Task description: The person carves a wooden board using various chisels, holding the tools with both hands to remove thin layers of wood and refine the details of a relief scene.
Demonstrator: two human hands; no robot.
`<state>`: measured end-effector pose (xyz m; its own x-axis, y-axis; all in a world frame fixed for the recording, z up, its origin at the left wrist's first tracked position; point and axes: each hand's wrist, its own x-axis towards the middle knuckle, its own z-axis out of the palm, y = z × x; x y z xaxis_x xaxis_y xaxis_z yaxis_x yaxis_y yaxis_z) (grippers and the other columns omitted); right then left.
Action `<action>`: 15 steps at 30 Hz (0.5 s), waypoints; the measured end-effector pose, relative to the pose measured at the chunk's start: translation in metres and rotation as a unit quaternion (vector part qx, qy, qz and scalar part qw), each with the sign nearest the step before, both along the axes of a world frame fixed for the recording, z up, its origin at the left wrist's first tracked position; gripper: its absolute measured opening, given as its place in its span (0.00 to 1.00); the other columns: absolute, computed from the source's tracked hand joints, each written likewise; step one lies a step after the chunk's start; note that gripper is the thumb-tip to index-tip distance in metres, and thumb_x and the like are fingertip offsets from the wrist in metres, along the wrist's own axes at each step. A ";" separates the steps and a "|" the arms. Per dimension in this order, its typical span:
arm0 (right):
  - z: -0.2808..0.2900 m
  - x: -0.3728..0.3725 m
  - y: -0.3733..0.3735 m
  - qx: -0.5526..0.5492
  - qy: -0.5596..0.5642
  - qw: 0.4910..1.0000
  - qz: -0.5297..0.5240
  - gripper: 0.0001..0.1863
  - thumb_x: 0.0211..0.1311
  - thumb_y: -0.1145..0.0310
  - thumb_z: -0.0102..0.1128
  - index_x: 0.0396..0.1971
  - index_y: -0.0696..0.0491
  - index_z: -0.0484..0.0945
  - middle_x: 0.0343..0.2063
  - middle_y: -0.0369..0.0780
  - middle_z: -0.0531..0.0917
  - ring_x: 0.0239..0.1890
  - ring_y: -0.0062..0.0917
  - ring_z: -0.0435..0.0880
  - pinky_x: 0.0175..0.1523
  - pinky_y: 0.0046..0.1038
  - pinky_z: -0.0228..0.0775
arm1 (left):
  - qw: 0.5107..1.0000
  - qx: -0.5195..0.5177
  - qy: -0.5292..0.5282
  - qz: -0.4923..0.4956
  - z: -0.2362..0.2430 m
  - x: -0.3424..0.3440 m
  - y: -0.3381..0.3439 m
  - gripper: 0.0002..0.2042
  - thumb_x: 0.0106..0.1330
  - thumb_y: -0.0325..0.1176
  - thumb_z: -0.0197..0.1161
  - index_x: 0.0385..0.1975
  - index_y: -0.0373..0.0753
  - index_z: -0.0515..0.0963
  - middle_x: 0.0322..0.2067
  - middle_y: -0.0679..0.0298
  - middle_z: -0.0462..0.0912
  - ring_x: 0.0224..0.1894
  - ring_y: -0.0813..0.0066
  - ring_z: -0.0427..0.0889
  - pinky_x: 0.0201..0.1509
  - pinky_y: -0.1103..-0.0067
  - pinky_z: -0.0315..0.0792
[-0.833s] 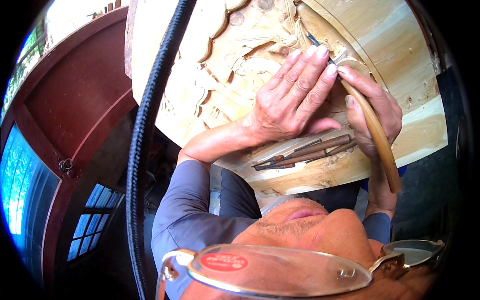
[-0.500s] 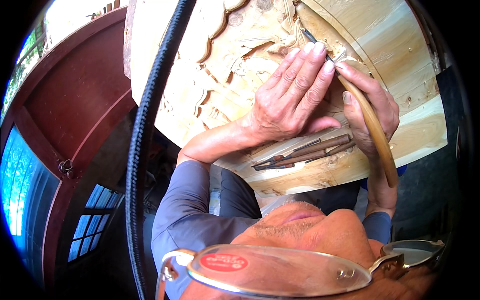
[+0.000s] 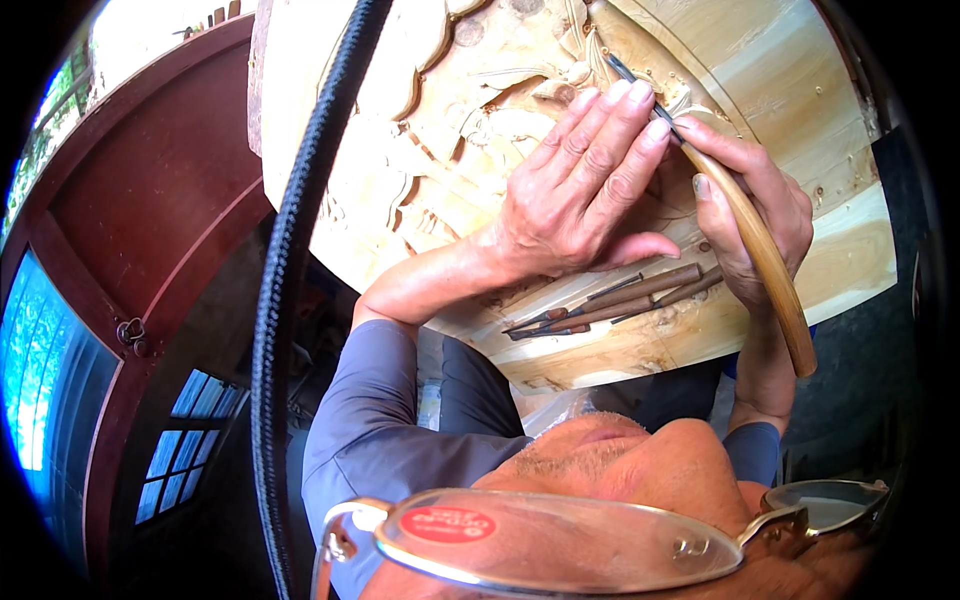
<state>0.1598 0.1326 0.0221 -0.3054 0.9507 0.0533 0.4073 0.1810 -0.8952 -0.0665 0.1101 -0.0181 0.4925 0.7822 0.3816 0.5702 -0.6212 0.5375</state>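
Observation:
A wood carving chisel with a long wooden handle and a dark metal blade lies slantwise over a pale carved wooden panel. My right hand is closed round the upper handle, thumb and forefinger toward the blade. The handle's butt end points toward me. My left hand rests on the carving with its fingers stretched out and the thumb apart. Its fingertips touch the blade from the left without wrapping round it. The blade's tip shows just beyond them, at a carved leaf relief.
Several more chisels lie together on the panel's near part, below my left hand. A thick black braided cable crosses the view at left. Beyond it stand a dark red door and a paned window. Wood chips dot the panel.
My right hand and the chisel's handle have shifted a little to the right, so the handle lies at a slightly different slant. My left hand stays almost in place, its thumb showing slightly more.

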 end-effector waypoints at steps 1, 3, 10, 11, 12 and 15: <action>0.000 0.000 0.000 -0.005 0.000 1.000 -0.003 0.19 0.64 0.81 0.68 0.55 0.60 0.86 0.45 0.46 0.93 0.43 0.31 0.94 0.50 0.28 0.86 | 1.000 -0.001 -0.001 0.003 0.000 0.000 0.000 0.49 0.66 0.68 0.70 0.68 0.22 0.74 0.64 0.31 0.80 0.68 0.39 0.82 0.73 0.52 0.76; 0.002 -0.001 0.002 -0.020 -0.003 1.000 -0.001 0.19 0.64 0.82 0.68 0.55 0.60 0.86 0.45 0.46 0.93 0.43 0.30 0.94 0.49 0.28 0.86 | 1.000 -0.004 -0.001 0.009 -0.001 0.001 -0.002 0.50 0.66 0.69 0.70 0.69 0.22 0.73 0.65 0.31 0.79 0.69 0.39 0.81 0.74 0.51 0.74; -0.006 -0.014 -0.011 0.046 -0.013 0.999 -0.025 0.20 0.63 0.85 0.67 0.56 0.62 0.85 0.46 0.47 0.93 0.43 0.32 0.94 0.49 0.28 0.87 | 0.998 -0.046 -0.051 -0.003 -0.001 -0.001 -0.004 0.62 0.57 0.78 0.68 0.72 0.17 0.67 0.68 0.28 0.74 0.73 0.34 0.75 0.79 0.45 0.65; -0.008 -0.015 -0.012 0.047 -0.008 0.998 -0.029 0.20 0.63 0.84 0.67 0.56 0.64 0.85 0.47 0.48 0.92 0.44 0.32 0.95 0.50 0.29 0.87 | 0.997 -0.053 -0.056 -0.006 -0.001 -0.001 -0.005 0.63 0.56 0.79 0.66 0.72 0.18 0.67 0.69 0.28 0.73 0.74 0.33 0.74 0.80 0.45 0.63; -0.008 -0.017 -0.013 0.050 -0.005 0.998 -0.032 0.20 0.63 0.84 0.67 0.56 0.64 0.85 0.47 0.48 0.92 0.44 0.32 0.95 0.50 0.29 0.87 | 0.996 -0.060 -0.061 -0.008 -0.001 -0.002 -0.005 0.63 0.56 0.79 0.65 0.72 0.18 0.67 0.70 0.29 0.71 0.74 0.32 0.73 0.80 0.45 0.62; -0.016 -0.022 -0.018 0.051 0.023 0.997 -0.049 0.21 0.62 0.85 0.68 0.56 0.66 0.84 0.48 0.49 0.92 0.45 0.34 0.95 0.51 0.30 0.88 | 0.994 -0.075 -0.078 -0.014 0.000 -0.003 -0.005 0.65 0.55 0.81 0.65 0.72 0.18 0.66 0.70 0.28 0.70 0.75 0.31 0.72 0.81 0.44 0.60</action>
<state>0.1380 0.1146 0.0063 -0.2058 0.9648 0.1638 0.3863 0.2339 -0.8922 -0.0694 0.1048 -0.0180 0.4582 0.8229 0.3360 0.4559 -0.5420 0.7060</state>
